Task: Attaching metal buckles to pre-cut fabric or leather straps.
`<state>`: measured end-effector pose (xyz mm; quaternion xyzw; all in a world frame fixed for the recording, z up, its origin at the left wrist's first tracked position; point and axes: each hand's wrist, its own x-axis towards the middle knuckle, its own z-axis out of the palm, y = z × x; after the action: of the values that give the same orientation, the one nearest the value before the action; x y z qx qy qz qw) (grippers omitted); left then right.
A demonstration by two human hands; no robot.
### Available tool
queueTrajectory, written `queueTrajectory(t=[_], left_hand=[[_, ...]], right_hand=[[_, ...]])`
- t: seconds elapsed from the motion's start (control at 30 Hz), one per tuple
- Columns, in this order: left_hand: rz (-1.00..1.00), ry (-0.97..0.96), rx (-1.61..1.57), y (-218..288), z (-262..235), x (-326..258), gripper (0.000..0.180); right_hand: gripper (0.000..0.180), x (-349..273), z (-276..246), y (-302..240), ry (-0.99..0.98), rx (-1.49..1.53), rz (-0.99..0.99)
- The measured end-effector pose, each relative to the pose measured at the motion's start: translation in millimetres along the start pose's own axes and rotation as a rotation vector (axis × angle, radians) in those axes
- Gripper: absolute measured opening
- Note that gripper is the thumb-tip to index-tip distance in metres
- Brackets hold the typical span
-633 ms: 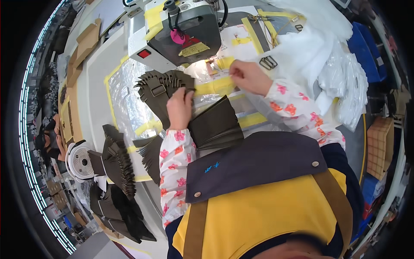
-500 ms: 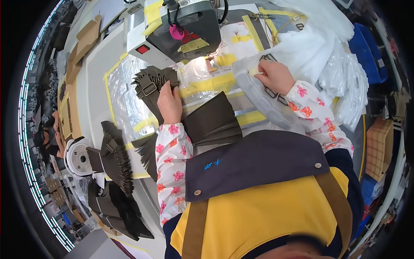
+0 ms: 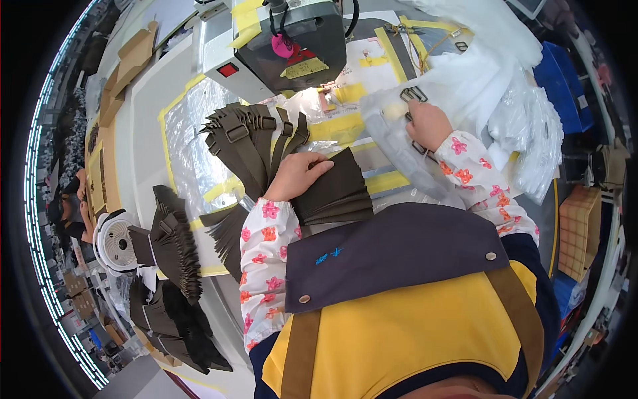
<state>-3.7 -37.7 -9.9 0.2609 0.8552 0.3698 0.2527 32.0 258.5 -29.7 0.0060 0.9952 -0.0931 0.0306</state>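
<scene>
So the left hand [image 3: 299, 176] was lying palm-down at the near-left edge of a fanned stack of dark olive webbing straps [image 3: 337, 189], thumb and fingers bunched close. Honestly couldn't tell if that grip was pinching a strap or just resting there. The right hand [image 3: 430, 126] was over a slide buckle [image 3: 413, 94] with a black frame, fingers curled in. Again, no way to tell from where I stood if that grip had really clamped on anything. Another dark buckle [image 3: 425, 153] poked out by the wrist, and both were on crumpled clear-and-white plastic wrap [image 3: 465, 90].

Just past the left hand, a bunch of buckled straps [image 3: 251, 156] was fanned out on the bench [image 3: 147, 126], partly over a clear plastic sheet [image 3: 211, 163] edged with yellow tape. Another bundle of strap ends [image 3: 226, 229] sat right beside the left sleeve.

Above all that was a machine head [image 3: 292, 56], dark-fronted, with a hot pink tag hanging off it and a little red switch on its pale side. Further left there was a small white fan [image 3: 118, 243] next to a thick pile of webbing [image 3: 174, 243]. Way over right, a blue bin [image 3: 563, 86].
</scene>
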Motion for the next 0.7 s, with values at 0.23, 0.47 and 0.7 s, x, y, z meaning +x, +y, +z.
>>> queueTrajectory(t=[0.23,0.47,0.7], left_hand=[[0.026,-0.056,0.036,-22.0,0.0,4.4,0.019],[0.08,0.327,-0.203,-22.4,-4.3,-0.4,0.013],[0.053,0.291,-0.316,-28.3,-8.2,-2.4,0.014]], right_hand=[[0.015,-0.9,-32.8,-6.1,-0.375,1.306,0.139],[0.016,15.9,-13.9,-62.5,-0.609,1.5,0.007],[0.015,40.9,-17.4,-76.7,-0.601,0.958,-0.399]])
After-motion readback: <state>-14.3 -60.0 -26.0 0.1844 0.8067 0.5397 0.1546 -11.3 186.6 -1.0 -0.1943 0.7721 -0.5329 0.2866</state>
